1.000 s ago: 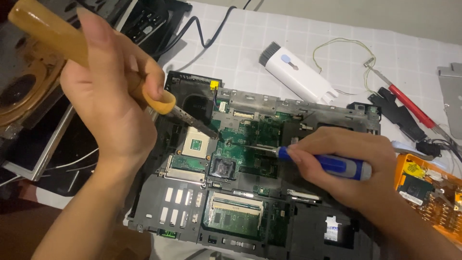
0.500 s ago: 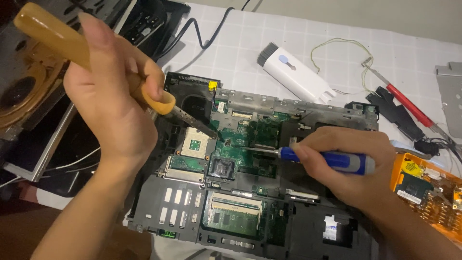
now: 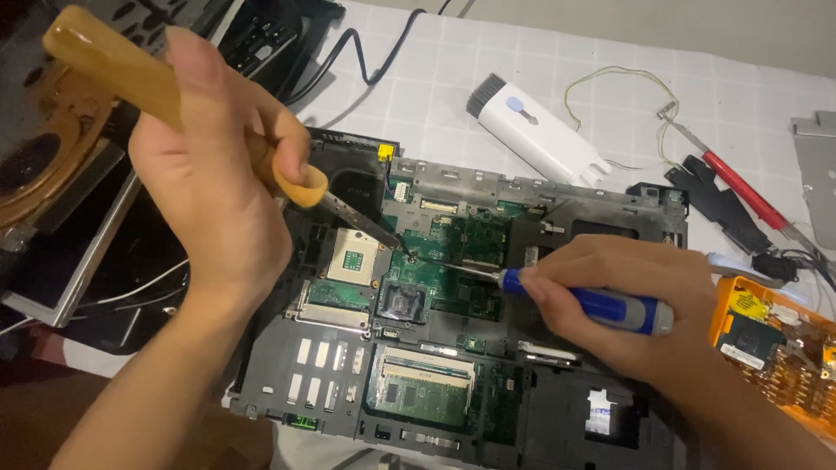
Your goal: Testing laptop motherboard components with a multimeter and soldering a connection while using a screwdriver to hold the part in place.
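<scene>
Amber-handled screwdriver [image 3: 165,96] slanted down-right in the closed left hand [image 3: 218,183]; blue screwdriver [image 3: 583,305], gripped by the right hand [image 3: 627,305], pointed left. Two tools met over one motherboard [image 3: 435,252].

Electronics repair bench: opened laptop chassis [image 3: 488,287] on a grid-patterned surface [image 3: 488,70]; behind it a cleaning brush tool [image 3: 535,130], right of it a red-handled tool [image 3: 736,187].

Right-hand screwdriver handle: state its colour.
Blue with a grey end cap, on the screwdriver gripped by the right hand; head view.
</scene>
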